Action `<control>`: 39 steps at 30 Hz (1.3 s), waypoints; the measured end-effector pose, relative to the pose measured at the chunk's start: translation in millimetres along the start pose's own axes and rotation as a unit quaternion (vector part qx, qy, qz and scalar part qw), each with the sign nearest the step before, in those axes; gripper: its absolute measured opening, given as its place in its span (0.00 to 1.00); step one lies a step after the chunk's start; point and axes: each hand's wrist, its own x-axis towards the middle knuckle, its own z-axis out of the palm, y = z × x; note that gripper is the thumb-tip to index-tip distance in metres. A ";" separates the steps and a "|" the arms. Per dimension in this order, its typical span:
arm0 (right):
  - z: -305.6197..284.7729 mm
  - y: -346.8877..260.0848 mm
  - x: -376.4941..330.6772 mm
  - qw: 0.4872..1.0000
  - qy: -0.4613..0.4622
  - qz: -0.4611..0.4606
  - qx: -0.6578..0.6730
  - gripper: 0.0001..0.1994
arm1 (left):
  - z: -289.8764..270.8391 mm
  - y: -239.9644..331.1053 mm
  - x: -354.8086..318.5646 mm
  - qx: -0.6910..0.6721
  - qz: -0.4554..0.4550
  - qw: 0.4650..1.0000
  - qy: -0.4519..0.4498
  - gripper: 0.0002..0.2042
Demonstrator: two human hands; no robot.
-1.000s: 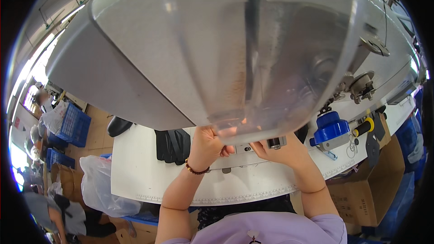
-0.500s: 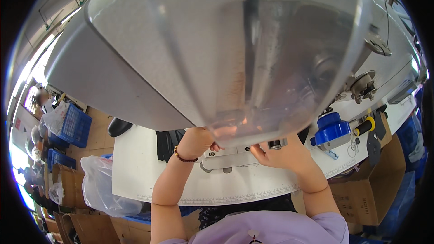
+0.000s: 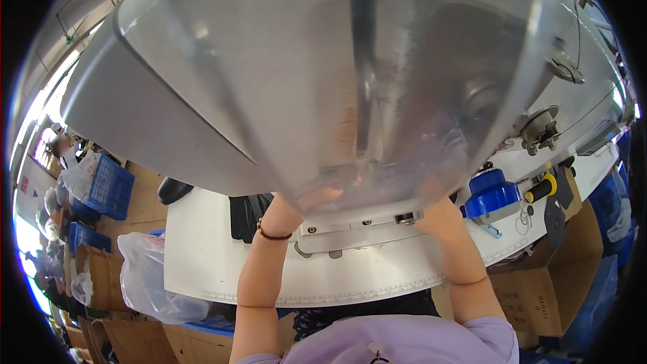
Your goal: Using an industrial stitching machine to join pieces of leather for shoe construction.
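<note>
Clear plastic guard (image 3: 397,185), hanging in front of the left hand (image 3: 303,201) and the right hand (image 3: 435,210), making the fingers blurry. Big grey-white sewing machine (image 3: 168,114), just past both hands, with the middle hidden behind the guard. Pale metal plate (image 3: 350,230), between the hands and a bit nearer the body. Left hand: mostly behind the plastic; cannot tell how far open, or if holding anything. Right hand: just beside a round metal knob (image 3: 406,218), fingertips hidden; cannot tell how open, or if holding anything.

Possible trouble: a poked or pinched finger, from working close to hidden machine parts with a poor view. Maybe a spilled black pile (image 3: 241,221), just left of the left hand, from a wrist bump. Maybe a snagged bead bracelet (image 3: 274,236) on the left wrist, from brushing the machine.

Now counting. Hands: two. Sewing machine, guard, plate, knob, bracelet: one each. Screws (image 3: 312,230) showing in the plate: two. Right of the right hand: one blue plastic housing (image 3: 494,192), one yellow-and-black handle (image 3: 541,189), one cardboard box (image 3: 579,263). Under both hands: one white bench (image 3: 377,276). Far left of the left hand: one clear plastic bag (image 3: 151,276), at least two blue crates (image 3: 111,185). Black pile: too jumbled to count.
</note>
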 end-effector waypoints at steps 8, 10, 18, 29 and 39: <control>-1.2 -12.4 -1.3 0.999 0.006 0.016 -0.049 0.10 | 7.4 -13.4 -12.1 0.027 -0.005 0.998 0.050 0.05; 2.0 -10.6 -7.4 0.993 -0.006 -0.018 -0.115 0.10 | 9.4 -14.2 -9.2 -0.038 -0.029 0.996 0.081 0.05; 5.0 -11.7 -13.5 0.993 -0.023 -0.001 -0.116 0.12 | 4.7 -23.8 -5.2 -0.117 -0.017 0.990 0.080 0.04; 12.4 -19.1 -11.5 0.999 0.028 0.027 -0.023 0.11 | 19.4 7.2 -16.2 -0.012 -0.082 0.997 -0.005 0.11; 1.5 -25.5 -9.3 0.969 -0.067 -0.084 -0.222 0.08 | 29.0 -2.0 -20.8 -0.100 -0.089 0.990 0.034 0.14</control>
